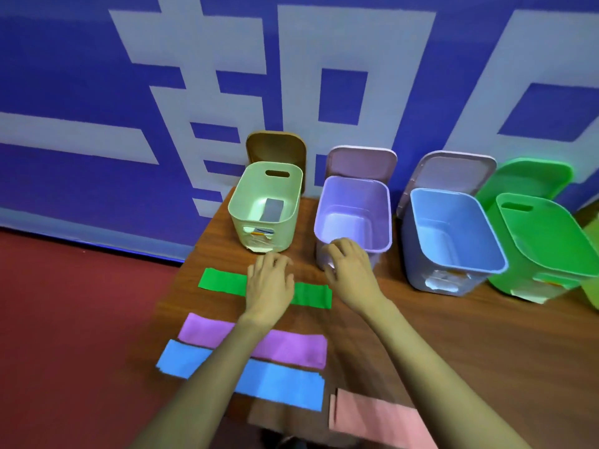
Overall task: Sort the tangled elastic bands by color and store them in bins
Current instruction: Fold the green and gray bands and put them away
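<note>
Four flat elastic bands lie on the wooden table (470, 345): a green band (223, 281), a purple band (291, 348), a blue band (282, 384) and a pink band (376, 419). My left hand (270, 283) hovers over the middle of the green band with fingers loosely bent, holding nothing. My right hand (351, 267) sits at the near wall of the lilac bin (382, 196), fingers relaxed and holding nothing. Beyond stand a pale green bin (241, 202) with a grey band (272, 210) inside, a blue bin (418, 241) and a bright green bin (557, 254).
Every bin has its lid propped open against the blue and white wall (97, 92). The table's left edge drops to a red floor (64, 319). Torn labels show on the bins' fronts.
</note>
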The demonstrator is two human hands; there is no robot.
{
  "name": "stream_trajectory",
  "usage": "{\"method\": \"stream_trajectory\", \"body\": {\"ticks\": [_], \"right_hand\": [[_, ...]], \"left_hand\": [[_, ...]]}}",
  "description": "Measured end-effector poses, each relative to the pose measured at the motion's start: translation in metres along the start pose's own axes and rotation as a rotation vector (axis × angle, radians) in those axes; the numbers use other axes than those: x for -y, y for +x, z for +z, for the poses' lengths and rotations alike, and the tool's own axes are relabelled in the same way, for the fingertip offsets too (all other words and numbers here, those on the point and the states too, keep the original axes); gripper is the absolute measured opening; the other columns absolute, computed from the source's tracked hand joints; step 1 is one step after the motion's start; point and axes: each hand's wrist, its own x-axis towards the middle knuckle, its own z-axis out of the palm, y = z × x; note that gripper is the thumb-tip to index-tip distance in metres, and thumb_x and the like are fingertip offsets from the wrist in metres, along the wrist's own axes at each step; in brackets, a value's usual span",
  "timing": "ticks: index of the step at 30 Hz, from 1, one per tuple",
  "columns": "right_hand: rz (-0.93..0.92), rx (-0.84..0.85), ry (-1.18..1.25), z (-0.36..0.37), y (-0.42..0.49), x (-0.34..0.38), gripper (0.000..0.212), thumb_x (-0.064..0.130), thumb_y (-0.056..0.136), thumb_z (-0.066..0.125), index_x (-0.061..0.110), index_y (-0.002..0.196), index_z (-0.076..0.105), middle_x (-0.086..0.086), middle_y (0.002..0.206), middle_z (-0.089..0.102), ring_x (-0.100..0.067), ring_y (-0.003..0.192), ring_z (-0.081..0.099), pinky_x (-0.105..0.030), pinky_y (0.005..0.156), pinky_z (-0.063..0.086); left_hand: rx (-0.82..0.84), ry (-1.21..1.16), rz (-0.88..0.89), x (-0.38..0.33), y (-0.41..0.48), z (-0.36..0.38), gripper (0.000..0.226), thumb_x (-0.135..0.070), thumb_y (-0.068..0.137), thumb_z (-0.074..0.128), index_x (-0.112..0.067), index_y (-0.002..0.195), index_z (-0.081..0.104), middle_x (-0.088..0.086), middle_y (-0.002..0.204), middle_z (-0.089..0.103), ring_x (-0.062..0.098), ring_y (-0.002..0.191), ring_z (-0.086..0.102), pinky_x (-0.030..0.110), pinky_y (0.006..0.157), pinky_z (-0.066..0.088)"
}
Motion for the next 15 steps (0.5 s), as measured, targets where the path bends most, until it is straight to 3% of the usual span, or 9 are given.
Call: {"method": "stream_trajectory", "body": {"ticks": [4,8,15], "right_hand": [[0.063,0.096,-0.014,0.016,-0.054,-0.001,0.034,0.010,0.072,0.059,0.008,0.106,0.062,-0.014,0.101,0.059,-0.036,0.100,0.055,-0.041,0.081,0.046],[0.220,0.281,0.017,0.036,-0.095,0.007,0.037,0.019,0.087,0.051,0.010,0.123,0.051,-0.012,0.120,0.050,-0.033,0.114,0.045,-0.038,0.093,0.040],[0.524,0.389,0.103,0.066,-0.122,0.025,0.040,0.033,0.093,0.046,0.006,0.123,0.048,-0.017,0.128,0.048,-0.036,0.120,0.044,-0.039,0.098,0.038]], "left_hand": [[0.092,0.047,-0.017,0.010,-0.040,0.017,0.021,-0.025,0.087,0.057,-0.020,0.107,0.061,0.001,0.111,0.056,0.023,0.110,0.049,0.035,0.092,0.034],[0.234,0.119,-0.058,0.023,-0.072,0.029,0.020,-0.028,0.090,0.052,-0.021,0.107,0.060,0.002,0.115,0.056,0.022,0.115,0.047,0.033,0.095,0.034],[0.351,0.002,-0.095,0.043,-0.100,0.045,0.014,-0.019,0.090,0.054,-0.014,0.100,0.063,0.009,0.114,0.057,0.027,0.110,0.050,0.035,0.091,0.044]]}}
